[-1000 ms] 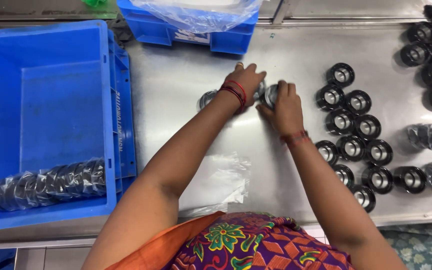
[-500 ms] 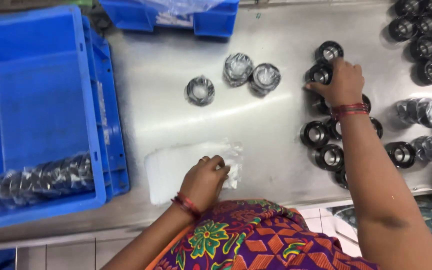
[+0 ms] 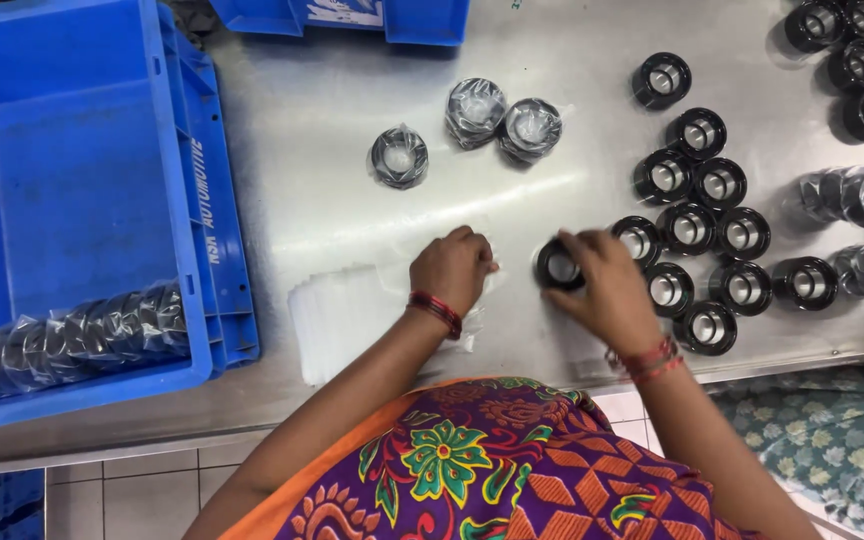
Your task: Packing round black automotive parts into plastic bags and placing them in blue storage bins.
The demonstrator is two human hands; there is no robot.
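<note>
A black ring-shaped bearing (image 3: 558, 266) sits just right of the frame's centre, pinched between the fingertips of the right hand (image 3: 607, 288), its bright bore facing up and its lower edge at or just above the steel table (image 3: 302, 150) — which of the two cannot be told. To its left, the left hand (image 3: 452, 268) is curled with fingers bent down onto the top of a stack of clear plastic bags (image 3: 352, 315) that lies flat on the table, reaching toward the lower left; the fingertips press on the plastic near the stack's right end. A red thread band circles each wrist.

Right of the held part, a cluster of bare black bearings (image 3: 697, 230) stands in loose rows, many touching one another, running from the upper centre down toward the table's front edge. Above the hands, three bearings already wrapped in clear film (image 3: 477, 110) lie apart from the bare ones — two side by side, one further left. More wrapped pieces (image 3: 857, 195) lie at the right edge, and more bare ones sit in the upper right corner.

The large blue plastic crate (image 3: 202, 230) fills the left of the frame; along its lower wall lies a row of film-wrapped bearings (image 3: 72, 335), the rest of its floor bare. A second blue crate (image 3: 392, 20) shows at the top edge, contents hidden.
</note>
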